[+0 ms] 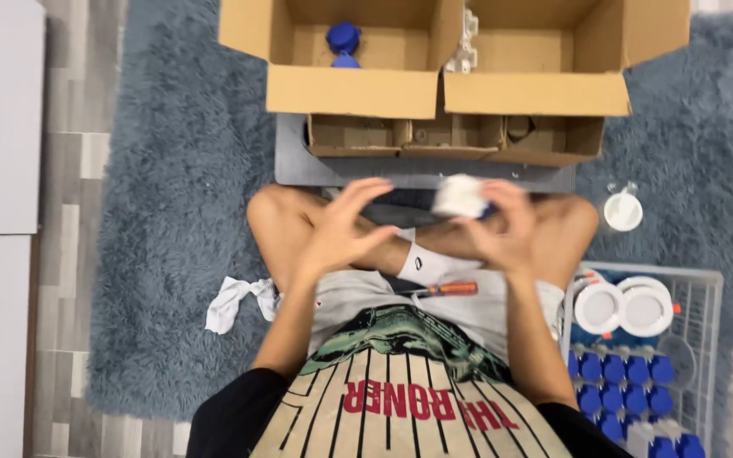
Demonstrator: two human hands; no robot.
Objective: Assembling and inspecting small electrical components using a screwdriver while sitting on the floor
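From my remote seat, the largest thing I see is the shaggy grey-blue rug [171,254], deep-piled and soft, spread over pale plank floor. On it at twelve o'clock stand two open corrugated cardboard boxes: the left box [349,89] has a blue plastic part [344,42] on its bottom, the right box [545,89] has a white plastic piece [465,47] at its left wall, and both otherwise look nearly bare. Below them sits a low brown cardboard divider tray [456,137] on a flat grey board [294,165]. At four o'clock a white wire basket [710,280] holds two round white fixtures [625,309] and rows of small blue caps [621,377], so I judge that most of the stock is yet unhandled and the work is early. At eight o'clock lies a crumpled white cloth [235,301]; at three o'clock a small round white piece [623,210] rests alone on the rug. An orange-handled screwdriver [443,290] lies untouched on the lap, near the centre. My right hand [502,225] has its grip closed around a small white round part [460,197], blurred, with a hint of blue at its edge, held above the crossed legs just below the board. My left hand [341,225] is spread, fingers splayed, holding nothing, just beside that part.
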